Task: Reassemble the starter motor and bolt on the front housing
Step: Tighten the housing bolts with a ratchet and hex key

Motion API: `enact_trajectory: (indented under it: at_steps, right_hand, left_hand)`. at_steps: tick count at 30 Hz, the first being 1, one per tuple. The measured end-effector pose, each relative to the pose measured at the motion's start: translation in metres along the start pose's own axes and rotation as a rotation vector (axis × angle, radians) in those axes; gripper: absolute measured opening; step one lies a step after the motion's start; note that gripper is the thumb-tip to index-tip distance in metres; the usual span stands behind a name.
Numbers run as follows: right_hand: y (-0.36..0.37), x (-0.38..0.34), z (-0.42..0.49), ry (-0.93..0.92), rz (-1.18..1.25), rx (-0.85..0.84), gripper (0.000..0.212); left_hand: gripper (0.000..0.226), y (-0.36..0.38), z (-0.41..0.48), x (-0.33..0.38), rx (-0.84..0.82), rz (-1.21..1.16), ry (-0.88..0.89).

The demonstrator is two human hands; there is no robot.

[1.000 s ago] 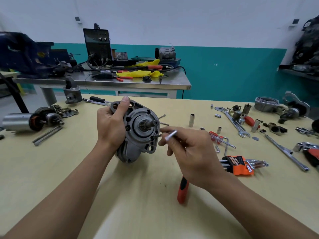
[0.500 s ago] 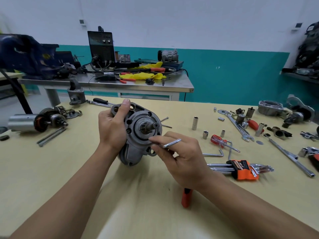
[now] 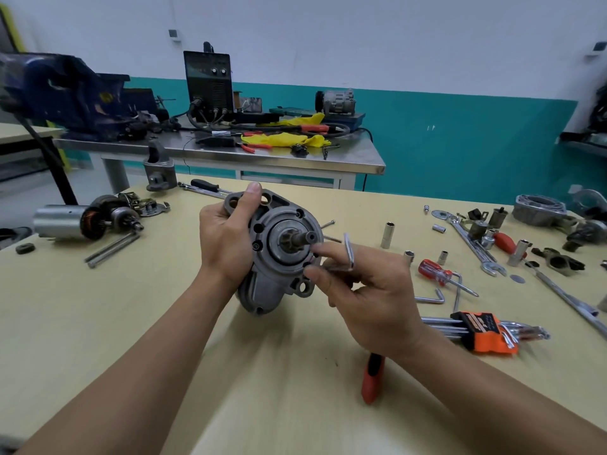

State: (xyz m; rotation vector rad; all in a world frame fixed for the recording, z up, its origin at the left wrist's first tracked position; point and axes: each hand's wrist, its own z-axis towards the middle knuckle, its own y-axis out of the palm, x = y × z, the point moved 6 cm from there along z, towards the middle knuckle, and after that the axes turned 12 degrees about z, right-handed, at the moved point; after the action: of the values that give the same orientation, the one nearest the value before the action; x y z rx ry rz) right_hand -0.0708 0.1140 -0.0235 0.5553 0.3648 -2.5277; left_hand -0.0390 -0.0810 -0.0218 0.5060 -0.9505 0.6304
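A grey cast starter front housing (image 3: 279,254) with its pinion shaft pointing at me stands on the yellow table (image 3: 98,323). My left hand (image 3: 226,241) grips its left side, thumb over the top flange. My right hand (image 3: 364,290) holds a small silver hex key (image 3: 348,251) between the fingers; the key's tip sits at a bolt hole on the housing's lower right face. The short arm of the key points up. Two loose bolts (image 3: 328,229) lie behind the housing.
A motor body with armature (image 3: 85,221) and two long bolts (image 3: 111,249) lie at the left. Sockets (image 3: 387,234), a red screwdriver (image 3: 440,274), an orange hex key set (image 3: 486,331), wrenches (image 3: 469,241) and other housings (image 3: 542,211) lie at the right. A red-handled tool (image 3: 372,379) lies under my right wrist.
My right hand has turned the hex key at the housing, so its free arm has swung from pointing right to pointing up. The left hand keeps its grip.
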Motion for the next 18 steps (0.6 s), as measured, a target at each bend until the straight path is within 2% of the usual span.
enact_trajectory:
  at_steps: [6,13,18]
  right_hand:
    - [-0.0007,-0.0036,-0.0046,-0.048,-0.119,-0.166,0.015]
    - [-0.0019,-0.0077,-0.0067,-0.115,-0.269,-0.049,0.010]
    - [-0.0004,-0.0054,0.0013,-0.099,-0.278,0.044,0.025]
  left_hand:
    - [0.061,-0.0003,-0.0001,0.0003,0.014,0.005,0.001]
    - [0.060,-0.0004,0.0005,-0.0012,0.013,-0.001,0.000]
    - [0.059,0.0015,0.0005,-0.0015,0.000,0.002,0.009]
